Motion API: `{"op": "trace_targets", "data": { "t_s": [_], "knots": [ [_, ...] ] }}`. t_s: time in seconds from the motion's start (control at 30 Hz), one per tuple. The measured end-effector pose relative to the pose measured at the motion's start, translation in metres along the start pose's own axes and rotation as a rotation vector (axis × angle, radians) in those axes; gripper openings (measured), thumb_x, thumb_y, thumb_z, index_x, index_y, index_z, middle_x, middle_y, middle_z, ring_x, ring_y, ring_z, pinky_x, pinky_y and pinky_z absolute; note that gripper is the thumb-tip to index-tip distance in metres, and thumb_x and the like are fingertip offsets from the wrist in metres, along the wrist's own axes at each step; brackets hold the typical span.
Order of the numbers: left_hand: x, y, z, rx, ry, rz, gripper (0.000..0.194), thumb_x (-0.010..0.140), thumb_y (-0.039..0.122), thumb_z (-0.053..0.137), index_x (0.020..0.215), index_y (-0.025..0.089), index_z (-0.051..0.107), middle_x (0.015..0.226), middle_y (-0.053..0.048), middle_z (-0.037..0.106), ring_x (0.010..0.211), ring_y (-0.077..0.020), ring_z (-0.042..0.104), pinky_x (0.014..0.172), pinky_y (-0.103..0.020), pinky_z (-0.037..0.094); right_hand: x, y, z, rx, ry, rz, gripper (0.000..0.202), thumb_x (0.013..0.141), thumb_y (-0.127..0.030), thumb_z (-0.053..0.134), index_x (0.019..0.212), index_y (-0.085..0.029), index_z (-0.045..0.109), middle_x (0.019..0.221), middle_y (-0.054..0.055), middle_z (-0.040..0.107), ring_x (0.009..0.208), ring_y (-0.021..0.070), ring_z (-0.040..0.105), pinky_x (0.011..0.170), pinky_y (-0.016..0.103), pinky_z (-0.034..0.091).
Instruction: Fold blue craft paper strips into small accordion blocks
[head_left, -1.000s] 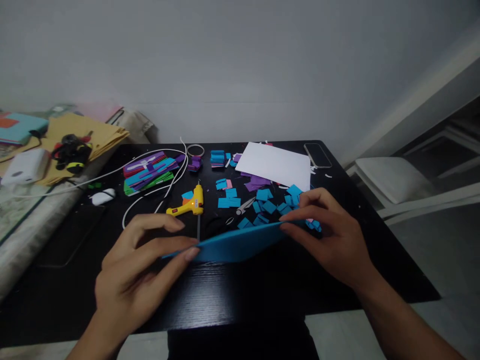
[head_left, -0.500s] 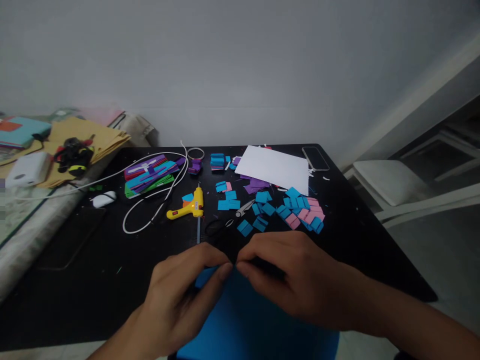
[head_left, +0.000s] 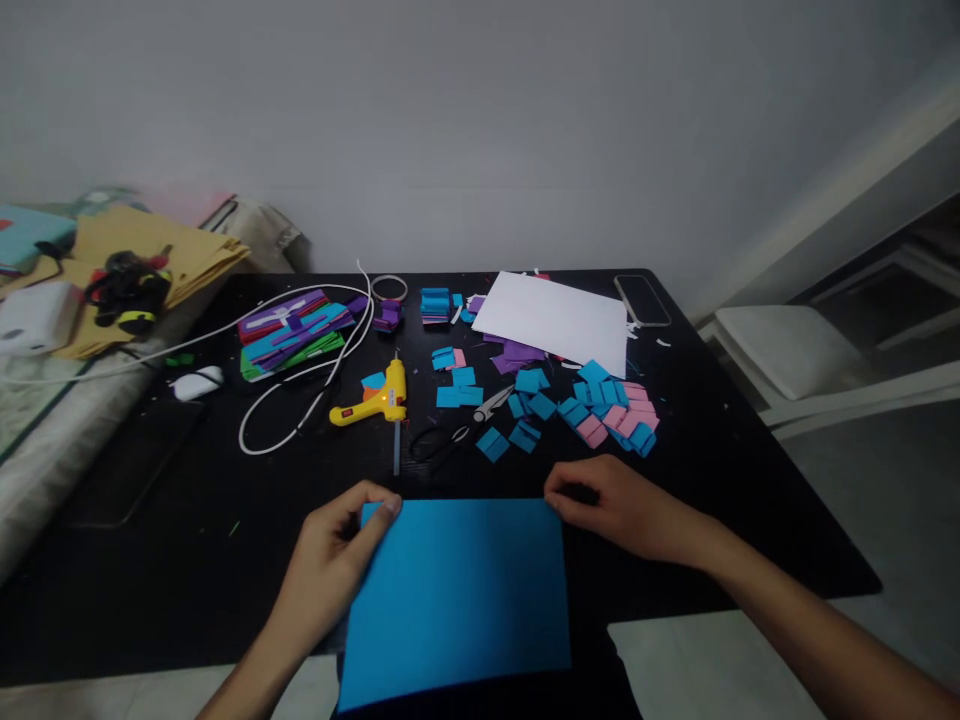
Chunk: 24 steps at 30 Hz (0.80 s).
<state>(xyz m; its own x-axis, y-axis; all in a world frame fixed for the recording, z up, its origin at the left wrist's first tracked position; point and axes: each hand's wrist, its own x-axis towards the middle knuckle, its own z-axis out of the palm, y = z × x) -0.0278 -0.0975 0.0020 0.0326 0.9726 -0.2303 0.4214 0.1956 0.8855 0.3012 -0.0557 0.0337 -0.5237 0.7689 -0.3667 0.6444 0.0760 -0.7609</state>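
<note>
A sheet of blue paper [head_left: 461, 600] hangs between my hands at the near edge of the black table. My left hand [head_left: 337, 550] pinches its upper left corner between thumb and fingers. At the upper right corner, my right hand [head_left: 622, 505] grips the paper the same way. Just beyond the sheet lie scissors [head_left: 442, 440] with black handles and a yellow glue gun [head_left: 379, 400] with a glue stick in it. Small folded blue pieces [head_left: 525, 435] and pink pieces [head_left: 634, 405] of paper are scattered to the right of these.
A white sheet [head_left: 559, 318] covers purple paper at the back. Bundled coloured strips [head_left: 296, 335] lie left, beside a looping white cable [head_left: 244, 425]. A phone [head_left: 642, 300] rests at the back right. Brown envelopes [head_left: 150, 245] are piled on the left. A white stool [head_left: 780, 350] stands right.
My hands have moved apart from the middle, each to one upper corner of the blue paper. The sheet now shows spread flat between them, and the view has shifted slightly.
</note>
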Motion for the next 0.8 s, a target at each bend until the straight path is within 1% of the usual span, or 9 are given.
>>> {"op": "trace_targets", "data": {
  "t_s": [0.07, 0.13, 0.2, 0.27, 0.37, 0.43, 0.5, 0.57, 0.8],
  "knots": [
    [0.000, -0.010, 0.003, 0.061, -0.007, 0.007, 0.042, 0.096, 0.057, 0.059, 0.082, 0.019, 0.071, 0.065, 0.001, 0.065, 0.055, -0.0149, 0.060, 0.049, -0.021, 0.047, 0.002, 0.008, 0.006, -0.090, 0.074, 0.016, 0.023, 0.102, -0.028, 0.055, 0.088, -0.018, 0.070, 0.080, 0.001, 0.068, 0.070, 0.0139, 0.059, 0.064, 0.027, 0.043],
    [-0.001, -0.016, 0.006, 0.170, 0.014, 0.059, 0.039, 0.099, 0.053, 0.057, 0.087, 0.019, 0.072, 0.065, 0.001, 0.066, 0.053, -0.0147, 0.060, 0.048, -0.022, 0.047, 0.003, 0.011, 0.017, -0.211, 0.224, -0.006, 0.021, 0.102, -0.023, 0.053, 0.092, -0.017, 0.070, 0.086, 0.004, 0.071, 0.076, 0.0171, 0.064, 0.070, 0.031, 0.049],
    [-0.002, -0.019, 0.009, 0.312, 0.066, 0.169, 0.033, 0.101, 0.048, 0.056, 0.095, 0.019, 0.073, 0.074, 0.000, 0.072, 0.056, -0.0151, 0.063, 0.053, -0.024, 0.051, 0.005, 0.010, 0.033, -0.299, 0.413, -0.077, 0.018, 0.102, -0.018, 0.052, 0.098, -0.015, 0.069, 0.095, 0.008, 0.072, 0.086, 0.0209, 0.068, 0.078, 0.037, 0.056],
    [-0.003, -0.021, 0.013, 0.477, 0.176, 0.330, 0.029, 0.102, 0.042, 0.058, 0.106, 0.018, 0.073, 0.092, -0.006, 0.076, 0.074, -0.0196, 0.071, 0.067, -0.029, 0.058, 0.006, 0.008, 0.054, -0.328, 0.539, -0.207, 0.019, 0.103, -0.015, 0.051, 0.107, -0.015, 0.069, 0.102, 0.011, 0.072, 0.095, 0.0228, 0.071, 0.085, 0.040, 0.061],
    [-0.008, -0.023, 0.023, 0.709, 0.337, 0.551, 0.031, 0.100, 0.034, 0.062, 0.123, 0.015, 0.070, 0.117, -0.015, 0.074, 0.107, -0.0316, 0.070, 0.085, -0.045, 0.060, 0.006, 0.004, 0.089, -0.412, 0.541, -0.403, 0.026, 0.102, -0.013, 0.050, 0.120, -0.012, 0.070, 0.116, 0.015, 0.074, 0.108, 0.0256, 0.072, 0.095, 0.043, 0.064],
    [-0.013, -0.026, 0.033, 0.769, 0.292, 0.673, 0.028, 0.100, 0.025, 0.061, 0.124, 0.014, 0.069, 0.122, -0.017, 0.072, 0.112, -0.0330, 0.069, 0.089, -0.049, 0.059, 0.006, 0.004, 0.108, -0.478, 0.543, -0.476, 0.033, 0.101, -0.008, 0.048, 0.125, -0.007, 0.070, 0.123, 0.018, 0.074, 0.115, 0.0277, 0.071, 0.101, 0.043, 0.062],
    [-0.020, -0.028, 0.044, 0.751, 0.157, 0.758, 0.027, 0.101, 0.019, 0.058, 0.125, 0.014, 0.069, 0.124, -0.015, 0.073, 0.112, -0.0303, 0.070, 0.092, -0.048, 0.060, 0.007, 0.007, 0.123, -0.540, 0.538, -0.532, 0.039, 0.098, -0.002, 0.044, 0.127, -0.003, 0.069, 0.127, 0.019, 0.074, 0.121, 0.0294, 0.069, 0.105, 0.043, 0.061],
    [-0.025, -0.029, 0.055, 0.745, 0.080, 0.790, 0.032, 0.101, 0.016, 0.055, 0.130, 0.012, 0.066, 0.127, -0.015, 0.074, 0.117, -0.0302, 0.069, 0.097, -0.048, 0.060, 0.008, 0.010, 0.131, -0.583, 0.551, -0.544, 0.042, 0.097, 0.000, 0.041, 0.128, -0.001, 0.069, 0.130, 0.019, 0.073, 0.124, 0.0300, 0.068, 0.106, 0.044, 0.061],
    [-0.026, -0.032, 0.064, 0.762, 0.094, 0.812, 0.037, 0.099, 0.012, 0.054, 0.134, 0.008, 0.065, 0.131, -0.016, 0.074, 0.121, -0.0312, 0.070, 0.099, -0.049, 0.062, 0.012, 0.016, 0.137, -0.562, 0.572, -0.512, 0.045, 0.097, -0.003, 0.041, 0.134, -0.005, 0.066, 0.135, 0.020, 0.071, 0.129, 0.0295, 0.066, 0.107, 0.046, 0.061]
  ]
}}
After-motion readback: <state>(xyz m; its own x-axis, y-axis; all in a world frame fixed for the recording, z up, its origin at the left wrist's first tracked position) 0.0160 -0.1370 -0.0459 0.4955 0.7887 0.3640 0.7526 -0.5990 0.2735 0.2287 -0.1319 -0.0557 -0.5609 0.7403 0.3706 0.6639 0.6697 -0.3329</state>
